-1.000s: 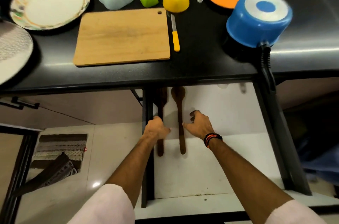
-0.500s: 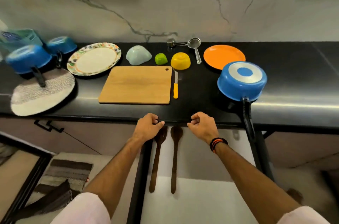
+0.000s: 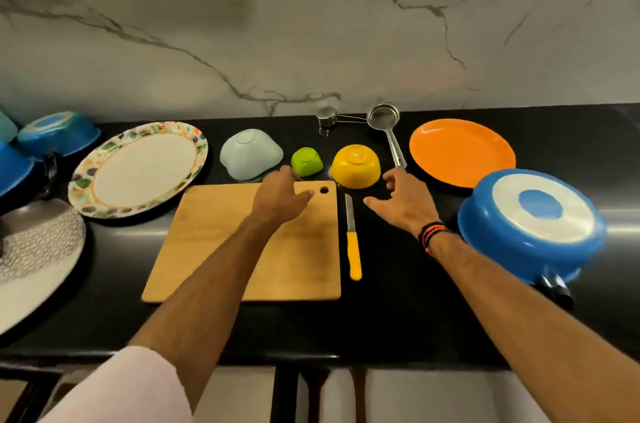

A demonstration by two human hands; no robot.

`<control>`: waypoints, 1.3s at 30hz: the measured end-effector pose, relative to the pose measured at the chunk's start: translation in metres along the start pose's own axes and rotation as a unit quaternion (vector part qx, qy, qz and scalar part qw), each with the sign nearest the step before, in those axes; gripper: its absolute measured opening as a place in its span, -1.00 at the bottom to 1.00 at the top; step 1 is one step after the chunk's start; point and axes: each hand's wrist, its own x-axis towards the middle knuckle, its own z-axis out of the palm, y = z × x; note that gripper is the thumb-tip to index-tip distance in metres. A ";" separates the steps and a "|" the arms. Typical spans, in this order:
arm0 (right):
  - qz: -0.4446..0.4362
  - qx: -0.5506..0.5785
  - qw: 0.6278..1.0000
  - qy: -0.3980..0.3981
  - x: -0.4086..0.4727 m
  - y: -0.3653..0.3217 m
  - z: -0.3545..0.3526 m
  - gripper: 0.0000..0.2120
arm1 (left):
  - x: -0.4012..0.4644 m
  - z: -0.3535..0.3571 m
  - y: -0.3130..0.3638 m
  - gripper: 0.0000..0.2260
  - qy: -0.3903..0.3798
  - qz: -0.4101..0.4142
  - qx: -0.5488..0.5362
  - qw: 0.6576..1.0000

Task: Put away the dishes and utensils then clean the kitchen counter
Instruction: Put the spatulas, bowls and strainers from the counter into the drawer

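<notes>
Head view: both hands reach over the black counter (image 3: 398, 318), holding nothing.
Left hand (image 3: 277, 200), fingers loose, nears the upturned green bowl (image 3: 306, 161); right hand (image 3: 403, 202), spread, nears the upturned yellow bowl (image 3: 355, 166).

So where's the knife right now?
The knife lies flat on the black counter in the head view, just right of the wooden cutting board, its blade pointing toward the upside-down yellow bowl.

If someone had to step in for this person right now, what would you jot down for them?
Left hand: open, empty, over the cutting board, reaching toward the green bowl.
Right hand: open, empty, beside the yellow bowl.
On the counter: knife, strainer, orange plate, patterned plate, pale bowl, blue pan.
Done: nothing visible.
Left: store everything, wipe counter.
</notes>
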 end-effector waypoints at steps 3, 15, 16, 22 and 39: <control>-0.021 -0.023 0.999 0.017 0.044 -0.004 0.015 -0.16 | 0.050 0.011 -0.001 -0.43 0.011 0.011 0.025 1.000; -0.034 -0.082 0.996 0.021 0.106 -0.016 0.050 0.04 | 0.122 0.036 -0.005 -0.33 -0.014 0.080 0.107 0.991; -0.039 -0.065 0.997 0.031 0.105 -0.015 0.050 0.01 | 0.119 0.035 -0.005 -0.33 -0.010 0.082 0.103 0.991; -0.033 0.010 0.997 0.075 0.072 -0.010 0.036 0.00 | 0.079 0.019 0.005 -0.34 0.001 0.090 0.085 0.992; -0.062 -0.004 0.997 0.036 -0.259 0.098 -0.055 -0.05 | -0.278 0.061 0.068 -0.34 -0.008 0.061 0.028 0.998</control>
